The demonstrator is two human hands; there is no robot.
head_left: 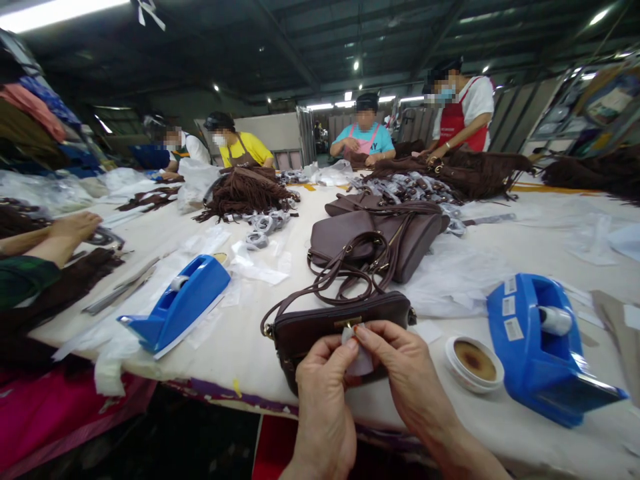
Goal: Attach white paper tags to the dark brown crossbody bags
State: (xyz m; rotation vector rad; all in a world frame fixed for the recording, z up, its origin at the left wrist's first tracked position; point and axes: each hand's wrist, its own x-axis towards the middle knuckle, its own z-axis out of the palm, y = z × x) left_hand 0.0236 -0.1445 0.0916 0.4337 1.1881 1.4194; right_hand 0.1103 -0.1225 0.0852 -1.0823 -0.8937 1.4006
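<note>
the small dark brown bag [295,333] stands at the near edge of the white-covered table [265,357], its zipped top facing up, and both hands meet against its front. the left hand [325,393] has thumb and forefinger pinched together at a thin white slip [361,361], and the right hand [407,363] pinches at the same slip from the other side, the fingertips almost touching; whether they also grip a zip pull on the bag cannot be told. a thin brown strap [291,293] rises from the ring at the bag's left end and loops behind it, where more brown bags [343,237] lie heaped. to the bag's left sits a blue tape dispenser [186,303]; to its right are a round white tub [474,364] with amber-brown contents and, just past that, a second blue dispenser [517,373]. farther behind the bag, to the left, lies a brown fringed pile [250,190], with grey-wrapped rings [257,239] near it. four masked co-workers stand or sit beyond the bag, and another person's hand [75,227] reaches in well to its left.
</note>
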